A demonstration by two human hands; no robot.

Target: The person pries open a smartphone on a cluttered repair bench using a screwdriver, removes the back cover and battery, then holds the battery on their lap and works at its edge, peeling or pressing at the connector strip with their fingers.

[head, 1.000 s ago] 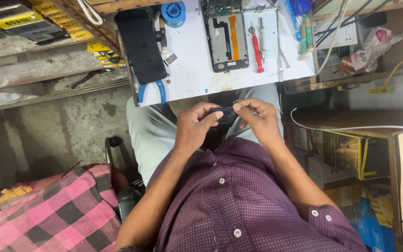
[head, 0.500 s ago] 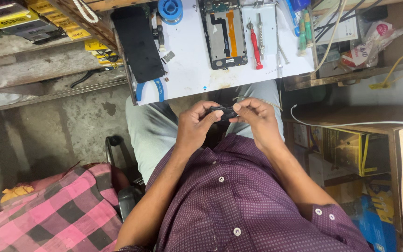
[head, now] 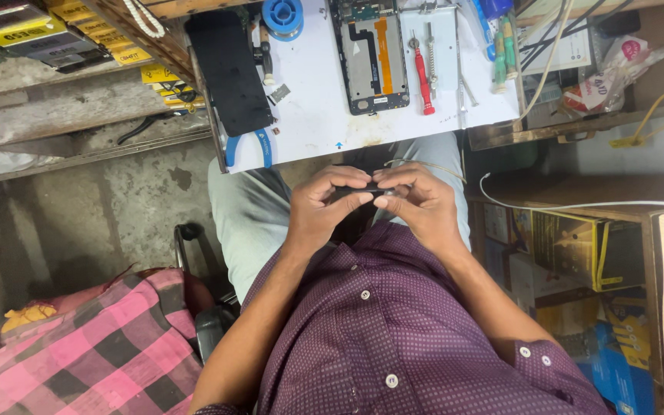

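1. While seated at the white work surface [head: 317,115], the person holds both hands together over the lap, just near of the surface edge.
2. Left hand [head: 324,204] and right hand [head: 416,204] both curl closed around a small dark flat part [head: 370,190], fingertips pinching it from either side; exactly what the part is, cannot tell.
3. Thin pale wire [head: 424,164] arcs over the right hand.
4. On the surface, far: opened phone chassis with orange flex strip [head: 370,54], back off, insides exposed; looks mid-disassembly, nothing refitted.
5. Black rectangular phone panel [head: 228,73] lies at left, apart from the chassis.
6. Red-handled screwdriver [head: 423,77] rests just right of the chassis, untouched.
7. Blue-handled pliers [head: 249,147] sit at the near-left edge; blue round spool [head: 282,15] lies far.
8. Judgement: work is at the part-handling stage, with reassembly left.
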